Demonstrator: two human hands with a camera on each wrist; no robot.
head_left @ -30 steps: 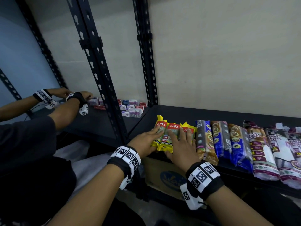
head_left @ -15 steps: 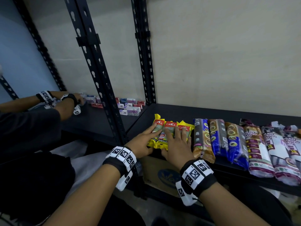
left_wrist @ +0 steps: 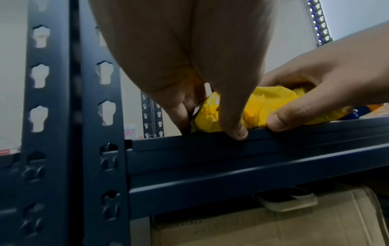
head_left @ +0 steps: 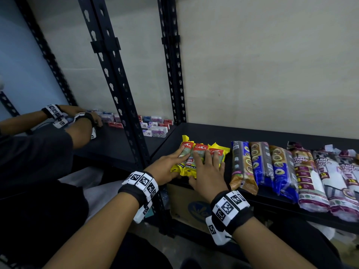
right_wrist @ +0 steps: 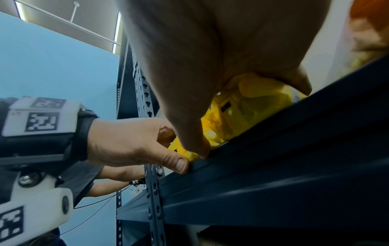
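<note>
Three yellow packs (head_left: 200,150) with red CASA labels lie side by side at the front left of a dark shelf (head_left: 252,133). My left hand (head_left: 174,164) rests with straight fingers on the leftmost pack. My right hand (head_left: 204,167) lies flat over the middle and right packs. In the left wrist view, my left thumb (left_wrist: 233,123) presses the shelf's front lip in front of the yellow packs (left_wrist: 273,99). The right wrist view shows both thumbs at that lip, with the yellow packs (right_wrist: 248,113) under my palm.
Brown and blue long packets (head_left: 260,164) and white drawstring-bag packs (head_left: 310,175) fill the shelf to the right. A black slotted post (head_left: 124,105) stands left of the packs. Another person's hands (head_left: 85,121) work by small boxes (head_left: 155,129) on the neighbouring shelf. A cardboard box (head_left: 186,202) sits below.
Both my hands stay pressed on the yellow packs, which sit slightly closer together. The other person's hands have shifted a little along the left shelf.
</note>
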